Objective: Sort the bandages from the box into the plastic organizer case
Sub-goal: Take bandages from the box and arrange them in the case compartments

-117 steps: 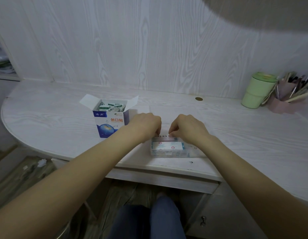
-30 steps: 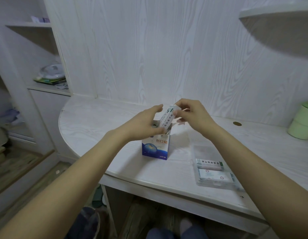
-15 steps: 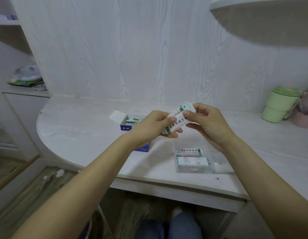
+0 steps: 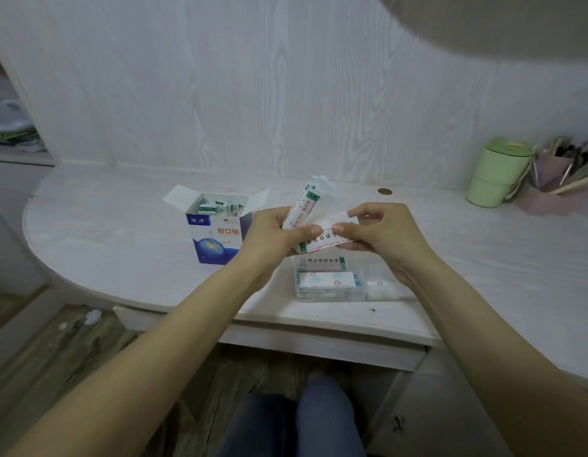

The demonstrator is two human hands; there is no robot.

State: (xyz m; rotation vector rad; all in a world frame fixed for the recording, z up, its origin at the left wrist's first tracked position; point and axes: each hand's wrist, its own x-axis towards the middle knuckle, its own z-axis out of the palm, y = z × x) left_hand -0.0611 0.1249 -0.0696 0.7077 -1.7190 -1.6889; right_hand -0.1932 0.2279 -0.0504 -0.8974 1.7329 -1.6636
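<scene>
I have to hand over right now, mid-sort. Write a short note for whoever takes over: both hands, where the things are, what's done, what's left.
Left hand holds a bunch of bandage strips upright.
Right hand pinches one strip, drawn sideways from the bunch.
Both are above the plastic organizer case, near the desk's front edge; it already holds some bandages.
Open bandage box, left of the case, still has bandages inside.
Left: place the held strips, then empty the box.

White desk (image 4: 121, 245): box (image 4: 216, 237) (open), organizer case (image 4: 332, 285), cup (image 4: 495, 173).

Dim, soft light; wide-angle edge distortion.
</scene>
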